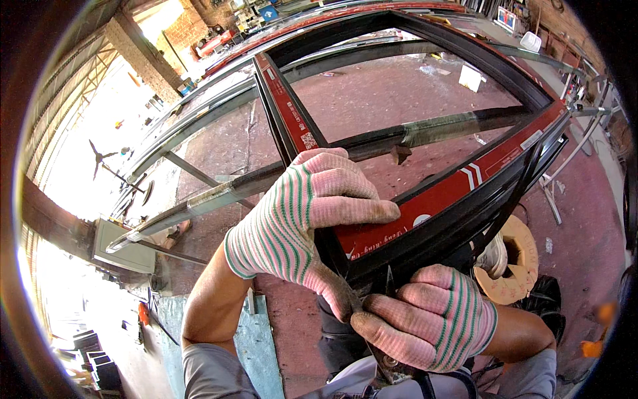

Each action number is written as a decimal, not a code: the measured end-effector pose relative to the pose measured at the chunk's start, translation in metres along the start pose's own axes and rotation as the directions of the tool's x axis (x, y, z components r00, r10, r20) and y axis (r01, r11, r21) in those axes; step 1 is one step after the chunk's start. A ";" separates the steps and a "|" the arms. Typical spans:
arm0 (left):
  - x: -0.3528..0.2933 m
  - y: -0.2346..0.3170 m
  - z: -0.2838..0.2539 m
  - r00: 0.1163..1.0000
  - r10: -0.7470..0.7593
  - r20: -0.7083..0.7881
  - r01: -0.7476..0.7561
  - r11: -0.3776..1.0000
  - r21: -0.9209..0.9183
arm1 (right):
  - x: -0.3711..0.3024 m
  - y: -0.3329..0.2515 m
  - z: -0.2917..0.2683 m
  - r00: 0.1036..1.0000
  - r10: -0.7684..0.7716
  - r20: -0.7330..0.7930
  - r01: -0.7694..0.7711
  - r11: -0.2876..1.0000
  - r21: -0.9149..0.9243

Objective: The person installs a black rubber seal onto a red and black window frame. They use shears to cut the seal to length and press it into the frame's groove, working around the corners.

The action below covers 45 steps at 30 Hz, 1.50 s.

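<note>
A black window frame (465, 206) with red protective film lies in front of me, one corner pointing toward me. My left hand (299, 219), in a pink glove with green stripes, grips that near corner. Its fingers press on the red film and its thumb reaches down the corner's side. Close by, my right hand (432, 319), gloved alike, is closed around a dark metal hand tool (392, 368) with a pointed tip above the fingers and a round pivot below. My palm hides the tool's middle, so its exact kind is unclear. The left thumb touches or nearly touches the right fingertips.
Grey metal rails (199, 199) of a stand support the frame. A black strip (515, 193) hangs over its right side. Beyond the right hand sits a tan ring-shaped roll (522, 259). A pedestal fan (103, 159) stands at the left, and a blue-grey sheet (256, 339) lies on the floor.
</note>
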State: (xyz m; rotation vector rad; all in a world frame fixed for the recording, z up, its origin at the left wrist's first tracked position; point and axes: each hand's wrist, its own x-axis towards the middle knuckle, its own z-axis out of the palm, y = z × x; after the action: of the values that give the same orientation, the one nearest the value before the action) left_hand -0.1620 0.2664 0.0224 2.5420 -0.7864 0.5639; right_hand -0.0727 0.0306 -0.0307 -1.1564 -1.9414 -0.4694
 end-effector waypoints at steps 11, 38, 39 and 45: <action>0.001 0.001 0.001 1.000 0.010 0.014 -0.010 1.000 0.024 | -0.001 0.002 -0.001 1.000 -0.018 -0.002 0.018 1.000 0.000; 0.000 0.003 0.001 1.000 -0.020 0.012 0.019 0.999 0.042 | -0.002 -0.006 -0.014 0.986 0.095 0.141 -0.094 0.995 -0.012; 0.001 0.004 0.001 1.000 -0.022 0.018 0.021 0.999 0.042 | -0.002 -0.007 -0.014 0.986 0.096 0.140 -0.094 0.995 -0.021; 0.000 0.005 -0.002 0.999 -0.027 0.030 0.026 0.999 0.037 | -0.001 -0.010 -0.014 0.986 0.108 0.130 -0.104 0.994 -0.034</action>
State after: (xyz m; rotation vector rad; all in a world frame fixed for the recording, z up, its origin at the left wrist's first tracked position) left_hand -0.1655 0.2633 0.0253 2.5966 -0.7577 0.5376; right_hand -0.0749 0.0160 -0.0222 -1.3301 -1.9788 -0.3713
